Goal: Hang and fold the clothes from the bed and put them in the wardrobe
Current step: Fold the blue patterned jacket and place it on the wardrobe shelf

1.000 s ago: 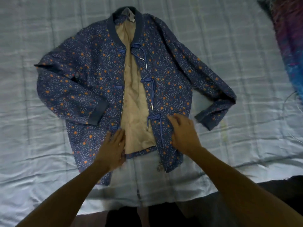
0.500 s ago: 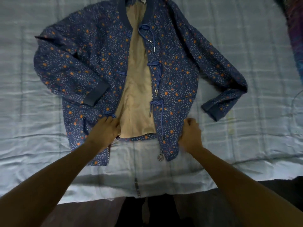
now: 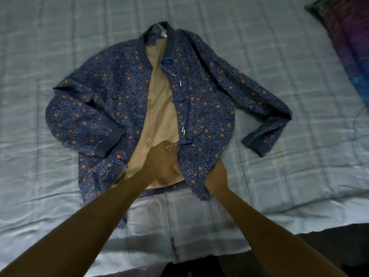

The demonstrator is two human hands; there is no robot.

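Item: jacket (image 3: 209, 108), navy with a small orange and pale floral print, ribbed collar (image 3: 143, 54), tan lining (image 3: 157, 108), and cord fastenings (image 3: 184, 114) with metal tips down the front.

Position: it lay flat on the bed (image 3: 279, 56), front up and unzipped, collar away from me and hem near the bed's edge. One sleeve was folded across the panel on my left. The other was bent at the elbow on the quilt to my right.

My left hand (image 3: 161, 161) rested low in the opening on the lining. Its fingers were curled at the zip edge of the right-side panel, seemingly pinching it.

My right hand (image 3: 216, 174) lay beneath that panel's lower corner. Fabric covered the fingers, so I could not tell whether they were spread or closed.

Bed cover: pale blue-grey quilt, creased.

Also present: purple and blue cloth (image 3: 351, 47) at the far right corner, well apart from the jacket.
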